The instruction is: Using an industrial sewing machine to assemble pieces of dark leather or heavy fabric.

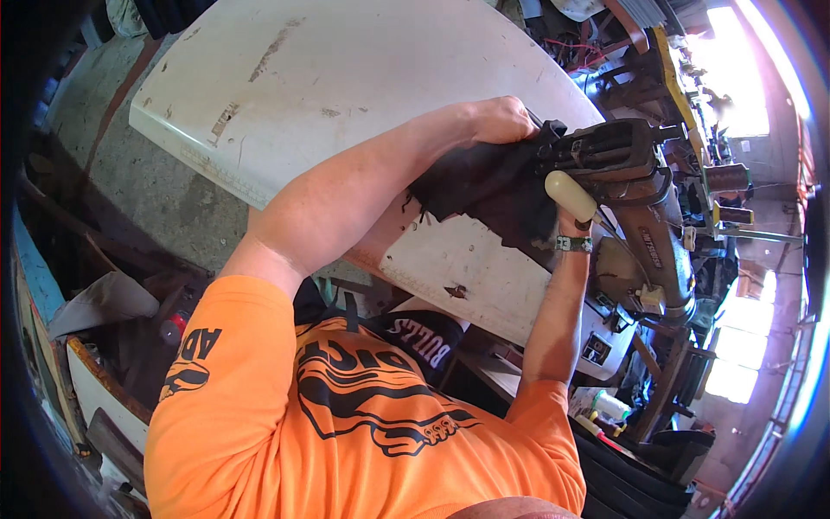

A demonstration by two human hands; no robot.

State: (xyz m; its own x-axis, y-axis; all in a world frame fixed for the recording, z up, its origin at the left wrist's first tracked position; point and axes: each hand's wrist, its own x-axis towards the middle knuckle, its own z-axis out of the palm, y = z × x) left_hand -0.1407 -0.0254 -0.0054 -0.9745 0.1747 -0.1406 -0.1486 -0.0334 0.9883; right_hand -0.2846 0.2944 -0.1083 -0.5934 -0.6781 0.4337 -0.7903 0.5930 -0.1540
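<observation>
A brown industrial sewing machine (644,233) stands at the right of a worn white tabletop (346,60). Dark cloth (484,195) lies bunched in front of it, its far end reaching the machine's needle area. My left hand (506,119) is curled closed on the cloth's far edge, close to the machine head. On the near side, my right hand (577,221) is by the cloth, mostly covered by a cream, rounded lamp head (571,195) on a thin arm. A patterned watch band (573,244) circles that wrist; those fingers are hidden.
Thread spools (728,178) stand beyond the machine at the right. A dark switch box (596,348) sits near the table's right corner. Bright windows lie further right. Concrete floor (194,212) shows at the left, with a grey cloth (104,304) over clutter.
</observation>
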